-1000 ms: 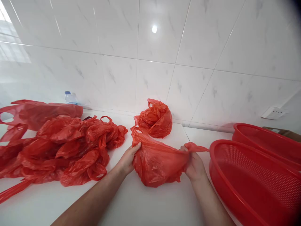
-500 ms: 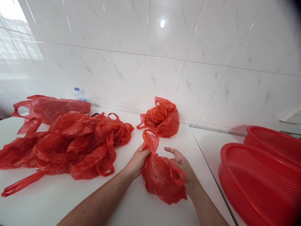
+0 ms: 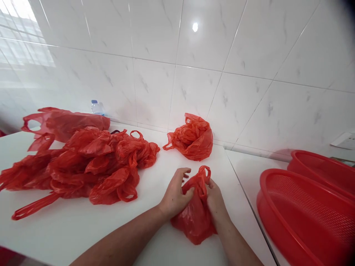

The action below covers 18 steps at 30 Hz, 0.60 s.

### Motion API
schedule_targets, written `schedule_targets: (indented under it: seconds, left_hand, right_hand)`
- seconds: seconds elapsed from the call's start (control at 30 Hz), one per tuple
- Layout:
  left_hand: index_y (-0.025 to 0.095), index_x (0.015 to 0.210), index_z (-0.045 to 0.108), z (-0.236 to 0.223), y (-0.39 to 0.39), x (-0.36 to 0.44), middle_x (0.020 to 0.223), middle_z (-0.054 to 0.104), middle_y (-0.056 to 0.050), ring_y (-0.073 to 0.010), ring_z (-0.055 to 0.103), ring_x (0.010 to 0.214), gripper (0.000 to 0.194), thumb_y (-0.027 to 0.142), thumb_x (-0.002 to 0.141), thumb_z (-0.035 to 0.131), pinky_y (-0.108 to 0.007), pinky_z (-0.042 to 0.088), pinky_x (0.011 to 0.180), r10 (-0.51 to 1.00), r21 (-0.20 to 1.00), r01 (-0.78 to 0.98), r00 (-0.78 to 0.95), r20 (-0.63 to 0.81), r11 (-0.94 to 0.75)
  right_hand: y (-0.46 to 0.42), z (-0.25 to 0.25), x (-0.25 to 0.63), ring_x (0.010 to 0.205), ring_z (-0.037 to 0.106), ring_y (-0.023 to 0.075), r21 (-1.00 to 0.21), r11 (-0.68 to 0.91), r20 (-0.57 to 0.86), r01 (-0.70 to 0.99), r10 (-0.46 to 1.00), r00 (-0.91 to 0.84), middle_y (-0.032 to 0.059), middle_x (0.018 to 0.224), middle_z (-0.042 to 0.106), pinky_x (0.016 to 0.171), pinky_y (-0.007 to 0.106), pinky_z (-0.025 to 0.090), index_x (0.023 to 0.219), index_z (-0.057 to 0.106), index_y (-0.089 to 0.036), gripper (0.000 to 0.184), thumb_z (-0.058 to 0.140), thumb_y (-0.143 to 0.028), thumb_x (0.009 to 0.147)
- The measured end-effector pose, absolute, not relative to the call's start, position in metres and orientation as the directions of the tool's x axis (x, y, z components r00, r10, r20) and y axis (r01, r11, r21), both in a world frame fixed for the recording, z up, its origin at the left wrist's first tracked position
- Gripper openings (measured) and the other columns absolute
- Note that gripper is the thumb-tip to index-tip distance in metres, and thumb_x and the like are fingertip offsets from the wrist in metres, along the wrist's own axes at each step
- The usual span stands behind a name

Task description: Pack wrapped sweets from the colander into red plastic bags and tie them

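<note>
A red plastic bag (image 3: 195,221) stands upright on the white table in front of me, its lower part bulging and its contents hidden. My right hand (image 3: 216,201) is closed on the bag's gathered top, beside a handle loop that sticks up. My left hand (image 3: 176,195) lies against the bag's left side, thumb and fingers apart and curved around the top, the thumb touching the plastic. Behind my hands sits another red plastic bag (image 3: 194,140), crumpled into a bundle near the wall.
A heap of red plastic bags (image 3: 94,159) covers the table's left part. Behind it stands a clear bottle with a blue cap (image 3: 95,107). To the right are a red perforated basket (image 3: 273,177) and a second red basket (image 3: 301,155). A tiled wall (image 3: 155,96) closes off the back.
My left hand has let go of the handle and moved right, its fingers now apart. My right hand has closed on the bag's top, which is now gathered upward.
</note>
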<state>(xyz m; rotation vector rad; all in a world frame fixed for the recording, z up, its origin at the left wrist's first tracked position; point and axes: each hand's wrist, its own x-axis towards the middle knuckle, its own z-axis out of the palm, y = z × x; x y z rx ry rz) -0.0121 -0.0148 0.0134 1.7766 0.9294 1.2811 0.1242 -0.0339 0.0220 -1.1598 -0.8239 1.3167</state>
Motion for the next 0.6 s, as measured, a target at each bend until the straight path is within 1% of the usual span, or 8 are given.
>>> schedule_targets:
  seconds: [0.07,0.13,0.17,0.23,0.3,0.37,0.5,0.6]
  left_hand:
    - [0.025,0.127,0.041,0.02,-0.02,-0.015,0.134,0.038,-0.011,-0.0263,0.039,0.12,0.062,0.02,0.069,0.062,-0.04,0.032,0.1,0.745,0.735,0.172,0.305,0.593,-0.656]
    - [0.027,0.129,0.042,0.026,-0.023,-0.016,0.138,0.034,-0.011,-0.0294,0.034,0.124,0.069,0.026,0.065,0.069,-0.043,0.028,0.103,0.656,0.63,0.216,0.4,0.64,-0.746]
    - [0.028,0.126,0.046,0.027,-0.023,-0.016,0.134,0.038,-0.01,-0.029,0.037,0.121,0.064,0.028,0.067,0.069,-0.043,0.028,0.102,0.643,0.602,0.25,0.432,0.632,-0.759]
    - [0.028,0.112,0.059,0.027,-0.02,-0.015,0.114,0.054,-0.008,-0.0249,0.048,0.106,0.039,0.028,0.073,0.065,-0.042,0.032,0.097,0.67,0.587,0.332,0.46,0.583,-0.739]
    - [0.025,0.092,0.065,0.024,-0.014,-0.015,0.089,0.059,-0.005,-0.0201,0.053,0.088,0.016,0.026,0.077,0.06,-0.038,0.037,0.088,0.734,0.624,0.391,0.427,0.528,-0.676]
    - [0.022,0.079,0.065,0.02,-0.008,-0.017,0.077,0.058,-0.003,-0.0176,0.053,0.077,0.007,0.027,0.077,0.06,-0.033,0.04,0.079,0.796,0.703,0.381,0.373,0.477,-0.6]
    - [0.02,0.071,0.06,0.013,0.0,-0.019,0.076,0.059,-0.001,-0.0153,0.053,0.071,0.009,0.027,0.076,0.059,-0.028,0.041,0.067,0.881,0.873,0.217,0.299,0.366,-0.437]
    - [0.018,0.068,0.057,0.014,0.0,-0.019,0.089,0.06,-0.003,-0.0168,0.055,0.083,0.01,0.025,0.074,0.061,-0.028,0.042,0.075,0.901,0.921,0.099,0.27,0.339,-0.376]
  right_hand:
    - [-0.033,0.019,0.124,0.053,0.05,0.0122,-0.968,-0.09,-0.131,-0.233,0.978,0.165,-0.0032,0.061,0.057,0.049,0.024,0.04,0.074,0.057,-0.02,0.014,0.065,-0.03,0.068]
    - [-0.033,0.017,0.123,0.054,0.052,0.0132,-0.98,-0.083,-0.116,-0.183,0.976,0.183,-0.003,0.062,0.058,0.049,0.025,0.041,0.074,0.057,-0.02,0.014,0.064,-0.032,0.069]
    - [-0.033,0.016,0.123,0.055,0.053,0.0137,-0.982,-0.084,-0.115,-0.171,0.977,0.18,-0.003,0.062,0.058,0.049,0.025,0.041,0.075,0.058,-0.021,0.014,0.064,-0.032,0.07]
    - [-0.032,0.016,0.123,0.056,0.053,0.0142,-0.979,-0.096,-0.126,-0.182,0.979,0.161,-0.0033,0.063,0.059,0.049,0.025,0.041,0.076,0.059,-0.021,0.014,0.063,-0.033,0.07]
    - [-0.032,0.017,0.124,0.057,0.054,0.014,-0.966,-0.116,-0.149,-0.231,0.98,0.128,-0.0036,0.063,0.059,0.05,0.025,0.042,0.077,0.059,-0.022,0.014,0.063,-0.034,0.071]
    - [-0.034,0.022,0.126,0.055,0.052,0.0136,-0.945,-0.142,-0.173,-0.295,0.981,0.084,-0.0037,0.062,0.059,0.051,0.025,0.041,0.078,0.059,-0.022,0.016,0.063,-0.036,0.072]
    - [-0.038,0.032,0.132,0.057,0.053,0.0144,-0.904,-0.193,-0.184,-0.381,0.981,-0.062,-0.0027,0.061,0.059,0.055,0.026,0.042,0.084,0.059,-0.023,0.019,0.063,-0.038,0.074]
    - [-0.041,0.034,0.135,0.062,0.055,0.0151,-0.891,-0.221,-0.155,-0.397,0.969,-0.191,-0.0009,0.067,0.062,0.06,0.026,0.042,0.097,0.058,-0.025,0.027,0.061,-0.041,0.076]
